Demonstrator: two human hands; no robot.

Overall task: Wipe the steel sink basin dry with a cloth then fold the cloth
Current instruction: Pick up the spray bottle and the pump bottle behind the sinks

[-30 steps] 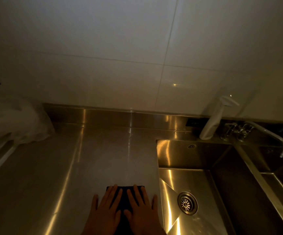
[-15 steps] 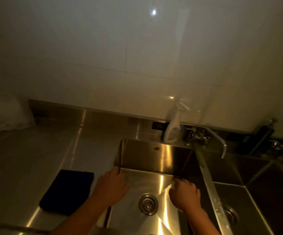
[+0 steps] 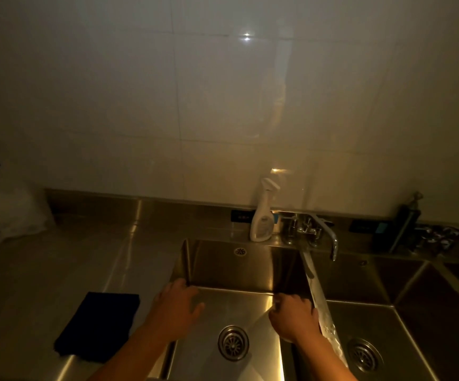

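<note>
Spanning basin (image 3: 236, 303): left hand (image 3: 177, 305), right hand (image 3: 294, 316)

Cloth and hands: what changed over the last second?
The left hand and right hand lifted off the cloth, leaving it folded on the counter, and moved right to the sink basin. The spray bottle and tap stayed put.

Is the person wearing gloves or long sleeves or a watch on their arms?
No gloves: the left hand and the right hand are bare. The left forearm and the right forearm are bare too, so no sleeve shows. I see no watch or bracelet; the light is too dim to rule out a thin ring.
</note>
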